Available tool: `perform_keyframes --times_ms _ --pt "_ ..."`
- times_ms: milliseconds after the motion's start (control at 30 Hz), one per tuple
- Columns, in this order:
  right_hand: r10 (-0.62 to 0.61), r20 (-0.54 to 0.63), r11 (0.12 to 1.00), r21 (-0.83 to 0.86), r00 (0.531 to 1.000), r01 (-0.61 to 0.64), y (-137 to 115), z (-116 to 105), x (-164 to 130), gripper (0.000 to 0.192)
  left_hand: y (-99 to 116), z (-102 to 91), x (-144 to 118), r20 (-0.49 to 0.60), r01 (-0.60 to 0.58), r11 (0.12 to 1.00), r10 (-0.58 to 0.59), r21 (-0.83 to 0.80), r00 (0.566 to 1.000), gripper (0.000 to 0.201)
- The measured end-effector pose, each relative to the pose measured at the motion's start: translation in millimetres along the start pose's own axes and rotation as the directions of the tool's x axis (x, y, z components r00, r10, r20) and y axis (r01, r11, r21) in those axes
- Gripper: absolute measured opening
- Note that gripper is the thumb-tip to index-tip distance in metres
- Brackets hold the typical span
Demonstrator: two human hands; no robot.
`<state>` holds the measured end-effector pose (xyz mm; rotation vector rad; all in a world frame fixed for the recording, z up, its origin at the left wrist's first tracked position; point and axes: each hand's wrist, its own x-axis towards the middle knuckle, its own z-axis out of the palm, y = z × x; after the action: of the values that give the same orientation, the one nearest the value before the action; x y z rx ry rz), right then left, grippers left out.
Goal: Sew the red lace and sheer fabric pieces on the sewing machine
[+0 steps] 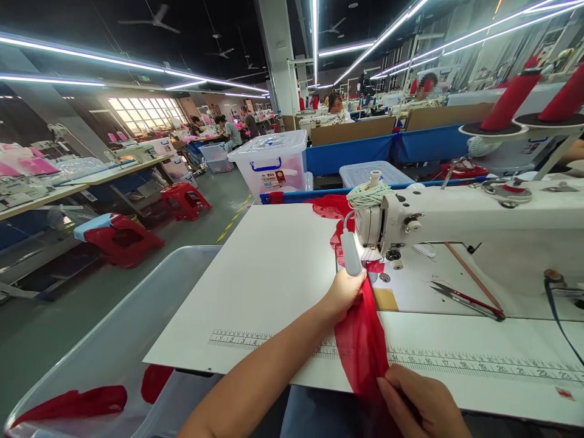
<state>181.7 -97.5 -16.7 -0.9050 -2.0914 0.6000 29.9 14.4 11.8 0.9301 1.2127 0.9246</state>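
The right hand [422,398] pinches red fabric [362,340] crossing a ruler [474,367] numbered past 20.

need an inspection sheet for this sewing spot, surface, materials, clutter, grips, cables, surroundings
Surface: white table, printed ruler along its near side
Job's things: red fabric stretches from the sewing machine over the near table edge
Clutter: scissors and brown strip right of the needle area
Grips: left grip touches the fabric near the machine's head, fingertips partly hidden; right grip pinches it by the near edge
Cables: coiled pale cord atop the machine's head; purpose unclear
Surroundings: clear bin holding red pieces at left; red stools, lidded box and people beyond
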Motion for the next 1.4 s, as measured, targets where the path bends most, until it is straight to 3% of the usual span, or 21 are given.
perform_keyframes --times_ms 233,300,367,433,500,567,667,733,767,800,900,1000,1033,1133,1200,1300,1333,1367,1400 --pt "0.106 -0.228 0.976 0.208 0.968 -0.058 -4 0 7 0.022 5 -2.5 -42 0.207 0.150 0.988 -0.140 -0.035 0.968 0.031" --pt "0.283 -0.293 0.925 0.335 0.913 -0.179 -5 3 9 0.020 7 -2.2 -48 0.249 0.169 0.973 -0.127 -0.158 0.960 0.018" --pt "0.528 -0.304 0.789 0.522 0.793 -0.325 -4 4 16 0.028 9 -1.9 -51 0.284 0.191 0.923 -0.094 -0.335 0.954 0.017" --pt "0.740 -0.199 0.549 0.731 0.643 -0.405 -1 3 25 0.040 9 -1.5 -50 0.274 0.198 0.843 -0.063 -0.500 0.960 0.016" --pt "0.833 -0.032 0.309 0.855 0.553 -0.417 4 0 37 0.043 10 -1.2 -49 0.251 0.195 0.796 -0.056 -0.572 0.966 0.013" --pt "0.831 0.141 0.133 0.889 0.538 -0.438 6 -4 50 0.040 13 -1.9 -49 0.263 0.212 0.801 -0.071 -0.560 0.962 0.013" --pt "0.684 0.510 -0.166 0.806 0.522 -0.569 6 -13 64 0.040 21 -8.0 -50 0.283 0.237 0.839 -0.104 -0.489 0.953 0.012" --pt "0.633 0.578 -0.261 0.786 0.515 -0.561 7 -22 68 0.039 27 -16.4 -51 0.285 0.237 0.866 -0.115 -0.441 0.952 0.008" --pt "0.656 0.541 -0.237 0.809 0.526 -0.537 9 -28 68 0.038 29 -21.5 -52 0.283 0.229 0.891 -0.120 -0.392 0.952 0.006" --pt "0.700 0.466 -0.159 0.840 0.541 -0.518 11 -33 66 0.037 29 -26.6 -53 0.277 0.218 0.919 -0.127 -0.328 0.952 0.006" --pt "0.719 0.369 0.154 0.742 0.589 -0.653 22 -43 52 0.034 23 -38.9 -53 0.256 0.199 0.970 -0.159 -0.138 0.954 0.017" --pt "0.714 0.139 0.534 0.525 0.686 -0.663 31 -39 33 0.031 10 -42.5 -54 0.246 0.218 0.974 -0.197 -0.061 0.949 0.026" --pt "0.699 0.063 0.624 0.434 0.713 -0.650 33 -35 27 0.030 6 -42.3 -56 0.241 0.214 0.976 -0.202 -0.026 0.949 0.029" --pt "0.651 -0.092 0.755 0.177 0.753 -0.631 34 -27 16 0.022 1 -40.0 -62 0.229 0.158 0.970 -0.199 0.183 0.953 0.037" --pt "0.637 -0.141 0.769 0.055 0.758 -0.637 30 -25 14 0.022 3 -36.7 -68 0.158 0.072 0.877 -0.165 0.475 0.974 0.040" --pt "0.628 -0.143 0.768 -0.041 0.765 -0.639 23 -25 16 0.022 9 -24.3 -72 0.043 -0.076 0.469 0.081 0.880 0.996 0.022" --pt "0.618 -0.143 0.775 -0.057 0.773 -0.630 20 -24 17 0.022 11 -18.0 -71 0.070 -0.130 0.360 0.177 0.924 0.982 0.013" --pt "0.605 -0.146 0.783 -0.071 0.783 -0.618 17 -23 18 0.023 11 -10.9 -67 0.123 -0.197 0.316 0.241 0.928 0.963 0.009" --pt "0.591 -0.152 0.791 -0.081 0.792 -0.606 14 -21 19 0.023 11 -3.4 -63 0.180 -0.269 0.330 0.276 0.905 0.944 0.012"
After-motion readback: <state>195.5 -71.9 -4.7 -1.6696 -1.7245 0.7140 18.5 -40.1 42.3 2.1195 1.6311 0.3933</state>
